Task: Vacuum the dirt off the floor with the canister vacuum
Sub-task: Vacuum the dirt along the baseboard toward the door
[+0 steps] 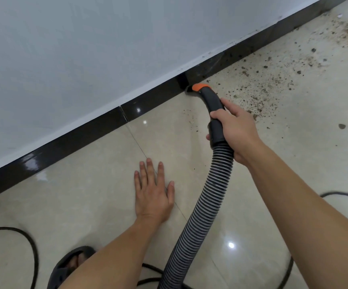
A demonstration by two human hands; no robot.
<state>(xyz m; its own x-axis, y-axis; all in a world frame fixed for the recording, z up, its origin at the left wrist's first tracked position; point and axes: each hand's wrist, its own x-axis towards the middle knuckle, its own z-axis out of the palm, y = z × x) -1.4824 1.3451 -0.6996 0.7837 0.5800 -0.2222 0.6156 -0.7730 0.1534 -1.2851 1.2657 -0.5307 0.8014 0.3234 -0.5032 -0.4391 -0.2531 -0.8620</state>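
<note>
We see the right hand (234, 130) gripping the black hose handle (215, 113), its orange-tipped end against the dark baseboard (85, 134). The left hand (153, 195) lies flat on the tiled floor (106, 205). Dirt (273, 84) is scattered to the right of the handle.

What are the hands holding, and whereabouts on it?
The right hand grips the vacuum hose by its black handle, just above the ribbed part. The left hand holds nothing; it rests flat on the floor.

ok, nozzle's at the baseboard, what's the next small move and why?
Probably sweep the nozzle rightward along the baseboard: the right hand grips the hose handle, tiles near the flat left hand look clean, and the dirt lies scattered to the nozzle's right.
</note>
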